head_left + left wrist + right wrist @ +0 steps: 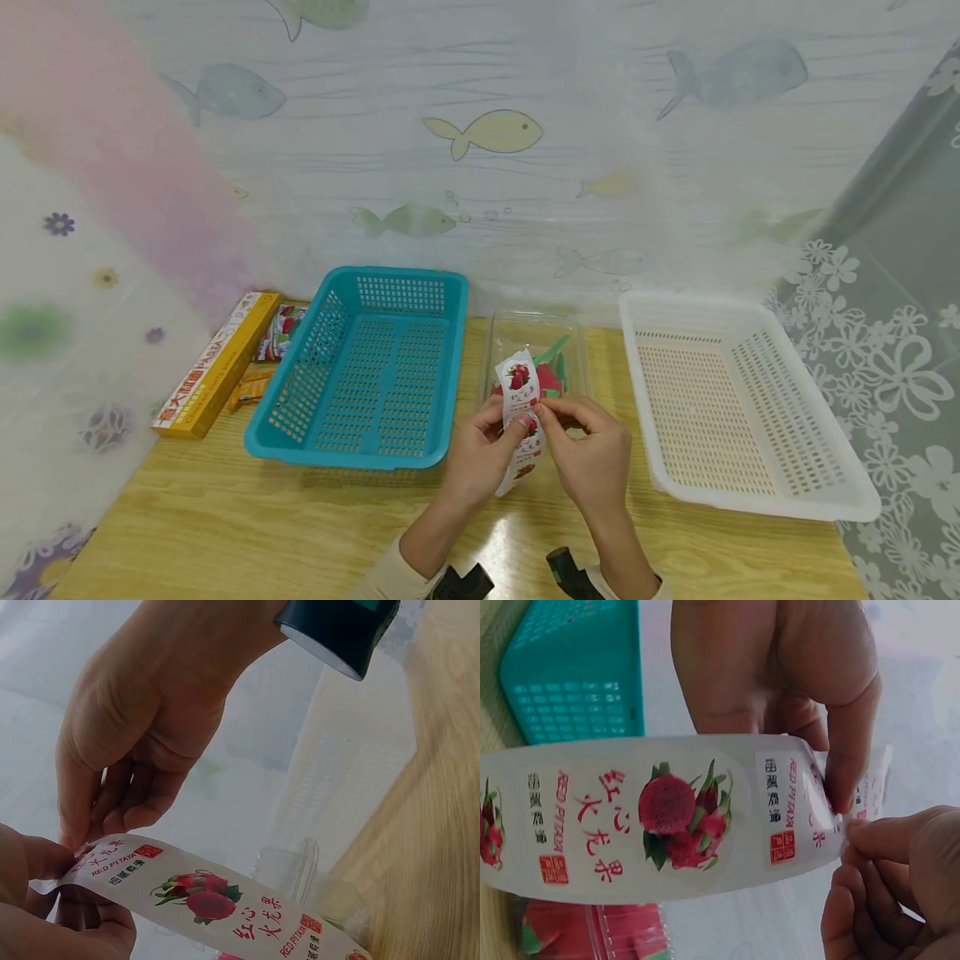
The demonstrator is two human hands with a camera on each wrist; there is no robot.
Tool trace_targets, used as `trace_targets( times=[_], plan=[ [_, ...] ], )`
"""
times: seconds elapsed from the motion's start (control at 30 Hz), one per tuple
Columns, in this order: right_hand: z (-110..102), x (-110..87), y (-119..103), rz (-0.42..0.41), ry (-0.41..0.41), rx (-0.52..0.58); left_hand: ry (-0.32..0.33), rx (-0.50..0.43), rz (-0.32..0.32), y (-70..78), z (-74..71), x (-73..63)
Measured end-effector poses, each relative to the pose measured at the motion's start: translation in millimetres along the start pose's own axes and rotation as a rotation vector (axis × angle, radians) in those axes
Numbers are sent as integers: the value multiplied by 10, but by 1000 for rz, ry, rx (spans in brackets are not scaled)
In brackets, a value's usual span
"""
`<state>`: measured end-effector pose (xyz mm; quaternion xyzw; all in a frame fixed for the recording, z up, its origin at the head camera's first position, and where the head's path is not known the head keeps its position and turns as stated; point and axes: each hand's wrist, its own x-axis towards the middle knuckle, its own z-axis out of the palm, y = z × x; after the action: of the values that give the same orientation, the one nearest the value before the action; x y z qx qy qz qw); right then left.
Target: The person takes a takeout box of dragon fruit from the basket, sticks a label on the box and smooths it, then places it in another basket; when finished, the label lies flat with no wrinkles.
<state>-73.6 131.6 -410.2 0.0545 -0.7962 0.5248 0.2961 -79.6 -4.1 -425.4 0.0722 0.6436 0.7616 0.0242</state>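
Note:
A strip of white stickers (519,377) printed with red pitaya pictures and lettering hangs between the two hands above the table. My left hand (474,458) grips the strip with its thumb laid over the front. From the other side my right hand (591,457) pinches the strip's edge between thumb and fingertips; in the right wrist view the strip (682,810) bends where both hands meet. Just behind the hands stands a clear plastic box (583,354) with red and green pieces in it, partly covered by the strip.
A teal basket (450,375) stands to the left, a white basket (645,400) to the right. Left of the teal basket lie a long yellow box (225,362), a patterned packet (281,332) and a small orange packet (250,389). A fish-print curtain (480,183) hangs behind the table.

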Motion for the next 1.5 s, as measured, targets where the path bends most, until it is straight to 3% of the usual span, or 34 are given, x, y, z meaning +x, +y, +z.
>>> trace_targets(
  times=[0.27,0.47,0.67,1.17,1.5],
  plan=[
    [-11,-10,-35,29,16,-42,-5,34,76,-39,36,-35],
    [-56,10,-62,191,-64,21,13,102,165,-49,39,-32],
    [-94,28,-96,331,-158,4,4,120,172,-78,16,-23],
    [-105,35,-77,333,-194,56,-36,147,193,-58,-18,-7],
    [-72,-1,-80,319,-236,80,6,94,160,-93,21,8]
  ],
)
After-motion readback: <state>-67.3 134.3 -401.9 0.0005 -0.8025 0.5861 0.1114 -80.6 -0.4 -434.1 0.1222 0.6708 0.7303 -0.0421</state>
